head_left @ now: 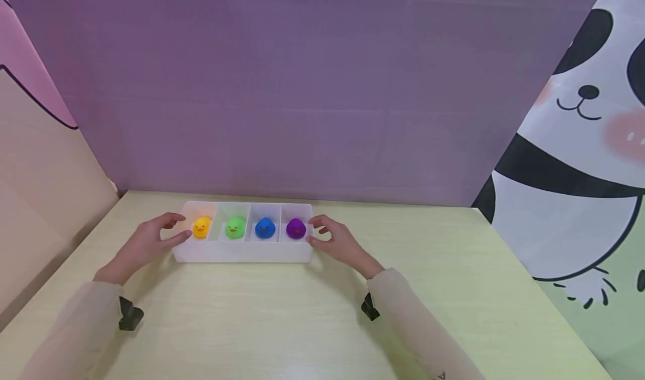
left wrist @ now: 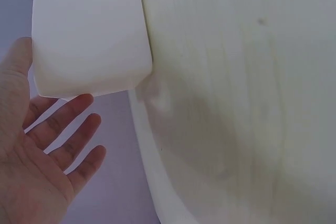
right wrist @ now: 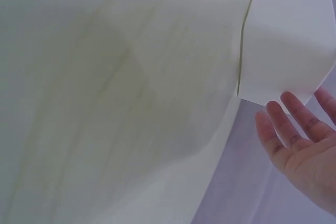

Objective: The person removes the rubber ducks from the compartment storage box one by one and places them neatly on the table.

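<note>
White tray (head_left: 242, 252): located on the counter (head_left: 272, 313), near its rear edge and left of centre in the head view, with its long side roughly parallel to that edge. Four compartments run in one row. Each contains one round duck figure. Order from left to right: yellow duck (head_left: 202, 227), green duck (head_left: 235, 227), blue duck (head_left: 265, 228), purple duck (head_left: 296, 229). The orange beaks of the yellow and green ducks face me.

My left hand (head_left: 151, 241) is positioned at the left end of the tray. Its fingers (left wrist: 79, 136) are spread and only slightly bent; the thumb lies at the front left corner. My right hand (head_left: 339, 240) is positioned at the right end, thumb beside the wall and the purple duck's compartment. Its fingers (right wrist: 283, 124) are extended, with small gaps between them. Both sets of fingers stand wide. I cannot tell how firmly either set bears on the tray.

Surroundings: a purple backdrop (head_left: 302, 89) stands behind the counter; a panda print (head_left: 564, 223) is at the right. Pale sleeves (head_left: 423, 324) cover both my forearms.
</note>
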The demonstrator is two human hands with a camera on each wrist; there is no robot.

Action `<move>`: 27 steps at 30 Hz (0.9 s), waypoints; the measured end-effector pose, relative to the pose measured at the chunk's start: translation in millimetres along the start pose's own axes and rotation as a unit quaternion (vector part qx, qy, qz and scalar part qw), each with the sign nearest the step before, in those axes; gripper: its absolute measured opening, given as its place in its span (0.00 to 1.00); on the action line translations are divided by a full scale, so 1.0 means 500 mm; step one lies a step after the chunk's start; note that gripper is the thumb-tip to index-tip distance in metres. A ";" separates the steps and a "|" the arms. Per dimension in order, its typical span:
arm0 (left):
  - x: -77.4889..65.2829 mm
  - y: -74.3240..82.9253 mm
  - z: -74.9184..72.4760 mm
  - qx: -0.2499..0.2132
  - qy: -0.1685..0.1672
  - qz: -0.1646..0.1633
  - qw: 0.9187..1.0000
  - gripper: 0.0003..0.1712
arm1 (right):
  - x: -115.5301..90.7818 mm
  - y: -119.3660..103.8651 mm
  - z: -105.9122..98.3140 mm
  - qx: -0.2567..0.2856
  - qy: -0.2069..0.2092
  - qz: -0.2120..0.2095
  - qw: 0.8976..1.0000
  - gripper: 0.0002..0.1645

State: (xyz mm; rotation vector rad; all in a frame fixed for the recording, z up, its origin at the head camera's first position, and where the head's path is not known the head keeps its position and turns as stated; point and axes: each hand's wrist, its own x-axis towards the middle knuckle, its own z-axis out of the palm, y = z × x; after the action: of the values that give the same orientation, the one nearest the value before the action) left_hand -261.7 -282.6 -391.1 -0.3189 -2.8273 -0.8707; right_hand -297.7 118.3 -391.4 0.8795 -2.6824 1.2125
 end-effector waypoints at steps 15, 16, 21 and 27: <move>0.007 0.033 0.024 -0.008 0.005 0.026 1.000 0.31 | -0.028 0.031 -0.033 0.012 0.002 -0.004 1.000 0.23; 0.008 0.037 0.026 -0.007 0.005 0.028 1.000 0.31 | -0.030 0.035 -0.036 0.013 0.002 -0.002 1.000 0.23; 0.011 0.050 0.036 -0.010 0.006 0.038 0.999 0.30 | -0.042 0.048 -0.049 0.005 0.003 0.006 1.000 0.22; 0.014 0.060 0.050 -0.016 0.008 0.051 0.999 0.29 | -0.062 0.019 -0.074 0.018 -0.003 0.022 1.000 0.23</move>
State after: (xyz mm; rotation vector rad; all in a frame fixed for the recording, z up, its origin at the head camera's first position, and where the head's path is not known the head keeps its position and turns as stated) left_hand -263.3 -243.0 -393.7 -0.4554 -2.7573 -0.8941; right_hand -283.0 164.0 -381.1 0.8333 -2.7067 1.2733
